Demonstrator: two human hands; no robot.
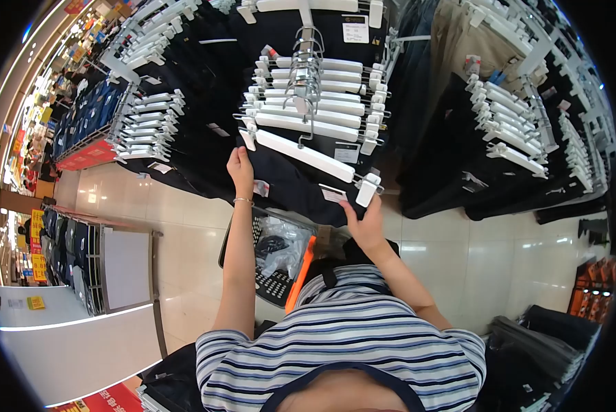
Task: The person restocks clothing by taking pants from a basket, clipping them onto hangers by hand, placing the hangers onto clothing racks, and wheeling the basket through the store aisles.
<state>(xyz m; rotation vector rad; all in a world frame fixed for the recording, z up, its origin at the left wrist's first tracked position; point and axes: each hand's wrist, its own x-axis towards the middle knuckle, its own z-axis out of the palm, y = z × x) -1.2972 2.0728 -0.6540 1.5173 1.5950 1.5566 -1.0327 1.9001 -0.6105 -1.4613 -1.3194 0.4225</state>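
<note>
A dark pair of trousers (287, 180) hangs by its waist from a white clip hanger (306, 155) at the front of the middle rack. At the waist's left end, just below the clip, my left hand (240, 170) pinches the cloth. My right hand (366, 225) is closed on the opposite edge, under the right-hand clip and beside a white label (333, 193). The trousers slant down toward the right. Behind them, several more white hangers (315, 103) with dark garments crowd together on the metal rail. The fingers behind the cloth are hidden.
Below the trousers stands a dark basket (275, 285) with an orange edge, holding clear plastic packaging. Racks of dark trousers flank me at left (150, 127) and right (452, 151). Folded garments (541, 343) lie at lower right, and a white panel (126, 268) stands at left.
</note>
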